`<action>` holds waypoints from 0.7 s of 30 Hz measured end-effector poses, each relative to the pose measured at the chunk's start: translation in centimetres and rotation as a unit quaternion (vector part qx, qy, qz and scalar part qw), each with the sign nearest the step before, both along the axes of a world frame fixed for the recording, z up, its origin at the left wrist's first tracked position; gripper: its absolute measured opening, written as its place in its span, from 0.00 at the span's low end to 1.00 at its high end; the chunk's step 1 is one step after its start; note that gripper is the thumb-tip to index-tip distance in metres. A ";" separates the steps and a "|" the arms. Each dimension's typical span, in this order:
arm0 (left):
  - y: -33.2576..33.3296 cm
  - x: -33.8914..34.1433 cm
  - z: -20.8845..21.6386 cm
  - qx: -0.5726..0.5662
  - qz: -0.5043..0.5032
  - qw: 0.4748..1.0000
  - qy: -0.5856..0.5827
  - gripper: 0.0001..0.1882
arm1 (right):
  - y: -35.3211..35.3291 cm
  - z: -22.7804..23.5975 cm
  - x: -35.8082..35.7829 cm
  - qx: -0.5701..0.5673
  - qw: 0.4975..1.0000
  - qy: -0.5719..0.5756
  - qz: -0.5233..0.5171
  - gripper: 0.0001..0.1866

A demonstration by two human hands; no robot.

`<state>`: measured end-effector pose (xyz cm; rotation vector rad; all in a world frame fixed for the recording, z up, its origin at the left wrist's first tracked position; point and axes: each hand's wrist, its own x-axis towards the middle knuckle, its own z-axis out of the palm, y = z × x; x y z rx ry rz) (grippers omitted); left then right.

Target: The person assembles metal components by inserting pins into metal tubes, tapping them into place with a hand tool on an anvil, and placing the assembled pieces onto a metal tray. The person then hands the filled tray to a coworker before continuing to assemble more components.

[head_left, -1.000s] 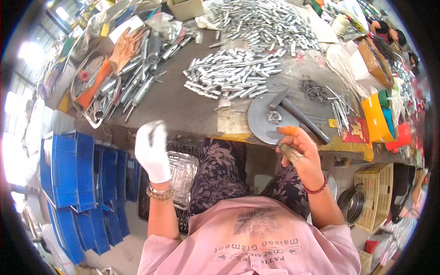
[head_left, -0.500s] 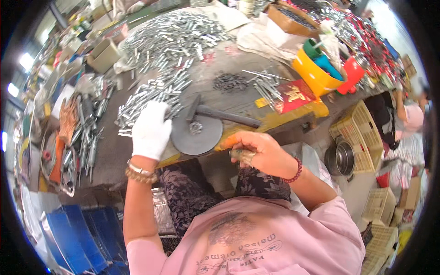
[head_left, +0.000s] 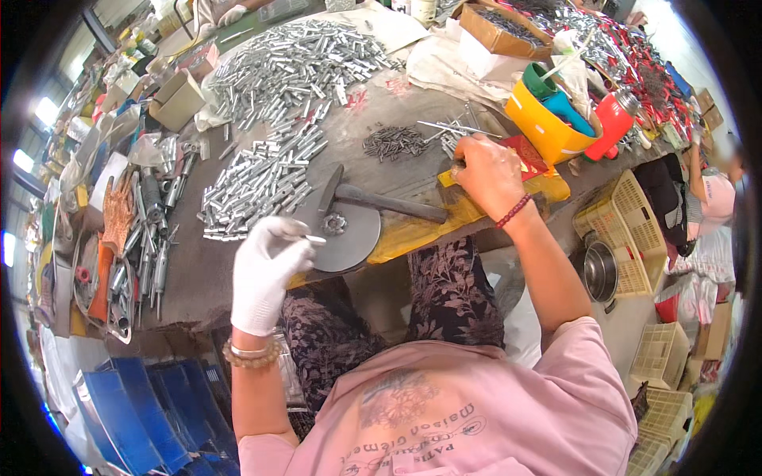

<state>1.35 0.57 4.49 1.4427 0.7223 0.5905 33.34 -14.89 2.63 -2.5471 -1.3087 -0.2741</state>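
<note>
Left hand (head_left: 268, 270): fingers pinch metal piece (head_left: 316, 239)
Right hand (head_left: 490, 176): near worktop's (head_left: 409, 236) front edge, hold unclear
Rods (head_left: 450, 142): likely picking; fine pinch needed

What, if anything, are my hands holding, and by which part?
The gloved left hand pinches a small silvery piece by one end, the other poking out. The right hand is at the thin rods; whether it holds one cannot be told.
</note>
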 end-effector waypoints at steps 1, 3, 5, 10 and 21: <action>-0.5 -0.3 -0.7 0.010 -0.012 1.000 0.015 0.10 | 0.1 0.2 0.0 -0.014 1.000 -0.013 0.004 0.10; -1.3 -0.7 -2.3 0.100 -0.025 0.994 0.039 0.08 | 0.5 0.4 0.0 -0.036 0.999 -0.033 0.009 0.09; -1.6 -1.0 -2.7 0.295 -0.012 0.954 0.044 0.08 | 0.8 0.2 0.7 -0.039 0.998 -0.039 0.009 0.09; -1.2 -1.2 -2.4 0.450 -0.010 0.887 0.104 0.10 | -0.1 0.8 -0.7 0.077 0.991 0.019 0.103 0.12; -1.0 -1.2 -2.9 0.436 -0.012 0.892 0.118 0.09 | 2.2 0.6 -10.7 0.076 0.903 0.072 0.417 0.17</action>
